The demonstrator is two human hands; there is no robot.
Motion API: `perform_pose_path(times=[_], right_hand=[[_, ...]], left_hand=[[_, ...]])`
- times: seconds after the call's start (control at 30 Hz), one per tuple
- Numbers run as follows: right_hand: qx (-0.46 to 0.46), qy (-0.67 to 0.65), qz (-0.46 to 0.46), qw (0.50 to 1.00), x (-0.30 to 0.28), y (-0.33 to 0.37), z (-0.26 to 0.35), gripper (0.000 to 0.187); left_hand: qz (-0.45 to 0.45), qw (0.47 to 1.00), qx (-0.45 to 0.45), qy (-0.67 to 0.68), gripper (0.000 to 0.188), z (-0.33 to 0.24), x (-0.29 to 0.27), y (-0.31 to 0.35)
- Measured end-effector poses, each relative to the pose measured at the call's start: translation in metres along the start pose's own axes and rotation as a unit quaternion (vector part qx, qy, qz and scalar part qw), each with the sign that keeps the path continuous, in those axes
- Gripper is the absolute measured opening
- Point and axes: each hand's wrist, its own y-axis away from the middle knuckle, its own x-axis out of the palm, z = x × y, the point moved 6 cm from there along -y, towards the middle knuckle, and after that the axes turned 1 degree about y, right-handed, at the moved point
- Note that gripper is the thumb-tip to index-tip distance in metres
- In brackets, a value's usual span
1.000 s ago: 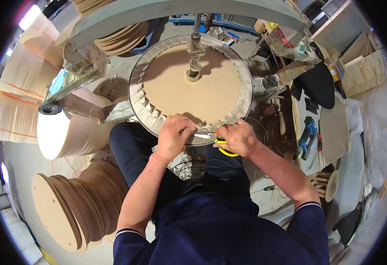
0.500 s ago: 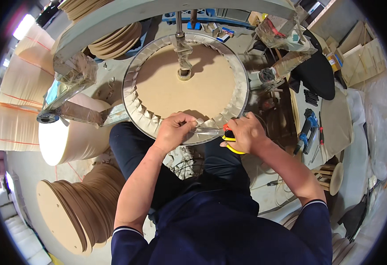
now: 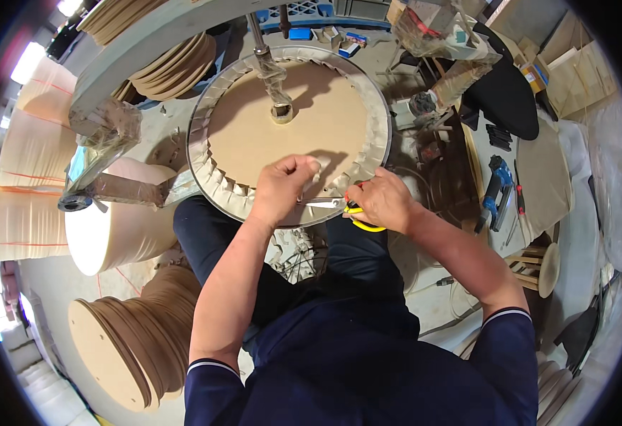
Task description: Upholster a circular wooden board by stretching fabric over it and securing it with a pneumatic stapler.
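Observation:
A round board (image 3: 254, 145) lies before me, edged by a ring of pleated off-white fabric (image 3: 220, 181). Over the near part of the board, my left hand (image 3: 281, 186) is closed, thumb and fingertips pinched together. Whatever is between those fingertips is too small to make out. My right hand (image 3: 382, 201) grips scissors with yellow and red handles (image 3: 368, 226). Their metal blades (image 3: 323, 203) point left across the near rim, beneath the left hand's fingers. How far the blades are apart is hard to see.
A metal rod (image 3: 255, 30) comes down to the board's centre, wrapped in plastic below. Grey frame arms (image 3: 122, 188) flank the board. Stacked brown discs (image 3: 122, 348) lie at lower left, below a large cream roll (image 3: 112, 220). On the right rest a blue tool (image 3: 495, 192) and a red-handled screwdriver (image 3: 519, 195).
My left hand has risen from the fabric edge to above the board. The right hand and scissors have shifted slightly left and up, as the whole view has also moved a little.

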Motion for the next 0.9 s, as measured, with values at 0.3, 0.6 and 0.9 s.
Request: perform_pose_path(times=[0.3,0.6,0.9], right_hand=[[0.041,-0.094,0.116,0.988,-0.005,-0.012,-0.004,0.058],[0.015,-0.106,0.037,0.994,-0.011,-0.012,-0.012,0.056],[0.008,-0.091,0.042,0.995,-0.009,-0.009,-0.014,0.058]], left_hand=[[0.019,0.999,0.038,0.013,0.015,-0.016,0.017,-0.001],[0.003,0.996,0.08,0.041,0.017,-0.055,0.023,-0.001],[-0.004,0.986,0.16,0.043,0.017,-0.099,0.029,0.004]])
